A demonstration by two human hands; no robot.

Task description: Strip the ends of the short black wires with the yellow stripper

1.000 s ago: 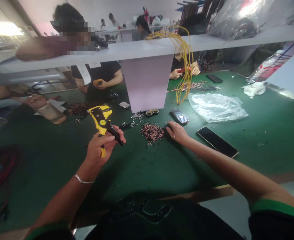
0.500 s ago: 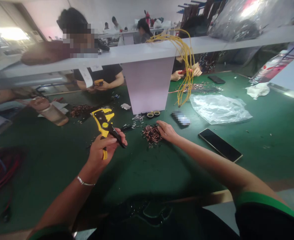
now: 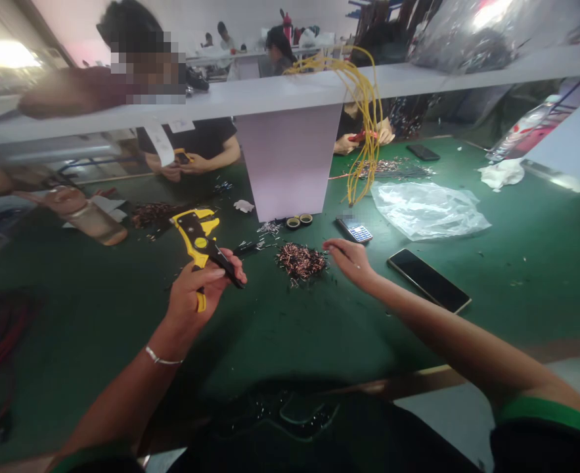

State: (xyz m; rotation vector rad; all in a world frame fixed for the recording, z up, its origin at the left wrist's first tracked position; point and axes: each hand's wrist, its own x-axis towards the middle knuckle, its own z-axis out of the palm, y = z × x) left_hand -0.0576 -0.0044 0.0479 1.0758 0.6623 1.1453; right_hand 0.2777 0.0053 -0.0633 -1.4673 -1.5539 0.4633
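Above the flat green table, the left hand had its fingers wrapped round a yellow-and-black plier-like tool, whereas a roundish heap of short copper-coloured and black pieces lay just left of the nearer right hand, its curled fingers pinching I couldn't tell what, if anything.
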